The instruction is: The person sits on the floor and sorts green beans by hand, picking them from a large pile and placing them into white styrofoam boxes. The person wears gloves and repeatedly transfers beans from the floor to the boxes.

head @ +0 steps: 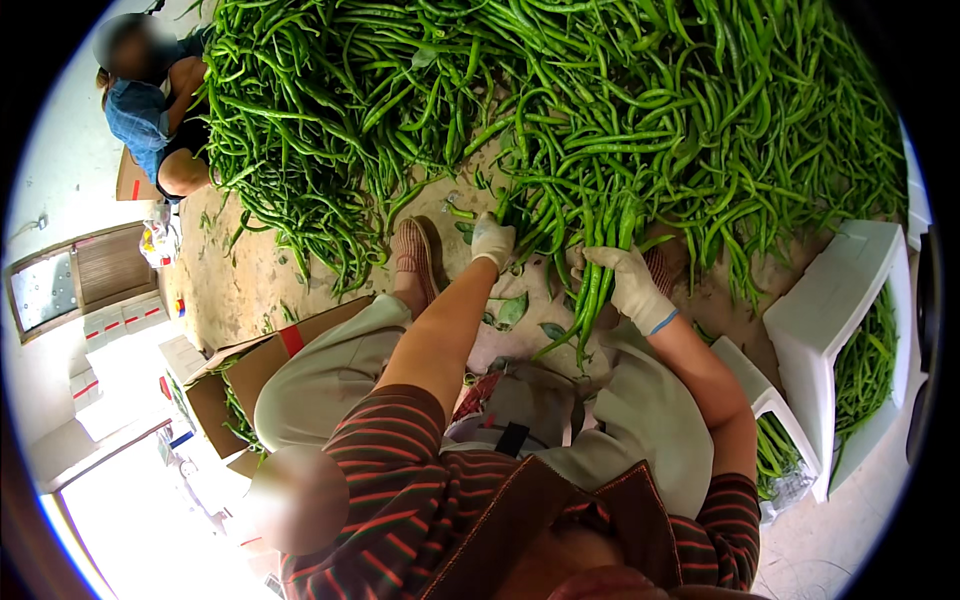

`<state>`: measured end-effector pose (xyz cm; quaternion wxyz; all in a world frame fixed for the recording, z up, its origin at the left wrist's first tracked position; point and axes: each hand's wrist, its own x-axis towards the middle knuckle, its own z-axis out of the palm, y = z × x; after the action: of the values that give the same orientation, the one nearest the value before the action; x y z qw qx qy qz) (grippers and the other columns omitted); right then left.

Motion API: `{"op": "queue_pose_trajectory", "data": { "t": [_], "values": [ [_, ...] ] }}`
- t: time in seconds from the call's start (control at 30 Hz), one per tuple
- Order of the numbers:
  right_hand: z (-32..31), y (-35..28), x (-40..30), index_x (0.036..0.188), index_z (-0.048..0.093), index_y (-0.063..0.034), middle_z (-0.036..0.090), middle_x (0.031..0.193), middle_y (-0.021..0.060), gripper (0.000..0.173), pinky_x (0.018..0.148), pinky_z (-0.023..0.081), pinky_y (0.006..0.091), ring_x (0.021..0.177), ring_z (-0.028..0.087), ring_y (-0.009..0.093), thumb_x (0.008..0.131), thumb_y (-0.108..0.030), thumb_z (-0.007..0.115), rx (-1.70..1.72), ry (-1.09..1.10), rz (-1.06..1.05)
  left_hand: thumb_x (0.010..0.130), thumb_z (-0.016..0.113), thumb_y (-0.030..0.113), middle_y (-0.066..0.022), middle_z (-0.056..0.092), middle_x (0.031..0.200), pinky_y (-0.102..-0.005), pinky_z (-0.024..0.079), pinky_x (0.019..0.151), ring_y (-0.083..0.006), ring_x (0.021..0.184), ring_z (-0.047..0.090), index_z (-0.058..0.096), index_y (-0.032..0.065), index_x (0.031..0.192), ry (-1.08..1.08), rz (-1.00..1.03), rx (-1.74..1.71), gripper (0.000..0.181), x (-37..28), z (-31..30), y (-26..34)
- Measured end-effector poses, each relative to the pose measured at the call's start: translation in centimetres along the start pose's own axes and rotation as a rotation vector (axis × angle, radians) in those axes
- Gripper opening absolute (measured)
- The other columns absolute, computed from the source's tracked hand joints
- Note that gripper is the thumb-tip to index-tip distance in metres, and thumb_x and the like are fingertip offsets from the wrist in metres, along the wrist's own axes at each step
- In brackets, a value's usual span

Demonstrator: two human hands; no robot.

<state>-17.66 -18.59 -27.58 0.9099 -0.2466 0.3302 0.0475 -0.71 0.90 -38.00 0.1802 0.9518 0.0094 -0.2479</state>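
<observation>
A bundle of long green chili peppers (596, 296) hangs from my right hand (630, 281), which wears a pale work glove with a blue cuff edge. The fingers wrap around the bundle, and its tips point down towards my lap. My left hand (493, 238), gloved too, is at the near edge of a large heap of the same peppers (637, 142). Its fingers are curled beside a few pepper ends, and whether they grip one is hidden. Loose green leaves (512, 310) lie on the floor between my feet.
At right, two white foam boxes (810, 281) (739, 367) hold peppers. A cardboard box (255, 379) with peppers stands at left. Another person (139, 112) sits beside the heap at upper left. A plastic bag (160, 241) lies near the wall. My shoe (415, 255) borders the heap.
</observation>
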Motion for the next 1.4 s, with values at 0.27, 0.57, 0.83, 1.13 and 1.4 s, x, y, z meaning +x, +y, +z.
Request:
{"op": "queue_pose_trajectory", "data": {
  "t": [0.27,0.57,0.83,1.13,1.4],
  "values": [
    [-0.7,-0.1,0.2,0.102,0.064,0.0062,0.068,0.09,0.0141,0.021,0.07,0.06,0.0397,0.077,0.067,0.025,0.081,0.003,0.068,0.04,0.003,-0.004,0.082,0.07,0.014,-0.01,0.061,0.074,-0.0336,0.044,0.054,-0.0192,0.059,0.055,0.064,-0.0019,0.087,-0.679,0.02,-0.191,0.017,-2.4,-5.7,-1.3],
    [0.2,1.5,0.5,0.102,0.067,0.0019,0.069,0.091,0.0104,0.024,0.073,0.053,0.0327,0.081,0.066,0.021,0.079,0.0,0.074,-0.217,0.041,0.041,0.094,0.052,0.012,-0.0036,0.06,0.078,-0.0221,0.036,0.042,-0.005,0.043,0.037,0.055,0.0009,0.114,-0.894,-0.554,-1.093,0.023,-17.1,-16.5,-2.3],
    [3.6,1.7,-1.7,0.111,0.068,-0.0012,0.071,0.103,0.0089,0.032,0.081,0.053,0.0327,0.094,0.068,0.018,0.081,-0.007,0.077,-0.321,-0.04,0.263,0.101,0.043,0.015,-0.0048,0.058,0.082,-0.0227,0.038,0.047,-0.0057,0.041,0.035,0.046,-0.0048,0.133,-1.116,-0.609,-1.49,0.037,-24.6,-17.3,-0.7],
    [4.9,3.9,0.0,0.101,0.069,0.0004,0.069,0.088,0.0071,0.021,0.076,0.054,0.0293,0.083,0.066,0.016,0.083,-0.01,0.074,-0.524,-0.132,0.357,0.098,0.052,0.016,-0.0025,0.06,0.079,-0.0237,0.038,0.045,-0.0072,0.045,0.042,0.054,0.0016,0.119,-0.886,-0.401,-1.112,0.026,-23.8,-13.6,3.5],
    [5.0,0.1,-0.6,0.103,0.07,-0.0004,0.071,0.087,0.0075,0.026,0.068,0.054,0.0302,0.076,0.067,0.017,0.078,-0.007,0.077,-0.414,-0.129,0.136,0.087,0.063,0.007,-0.0021,0.057,0.065,-0.0248,0.039,0.043,-0.0089,0.045,0.047,0.058,0.002,0.123,-1.082,0.056,-0.631,0.037,-21.5,-12.2,3.0]
  ]
}}
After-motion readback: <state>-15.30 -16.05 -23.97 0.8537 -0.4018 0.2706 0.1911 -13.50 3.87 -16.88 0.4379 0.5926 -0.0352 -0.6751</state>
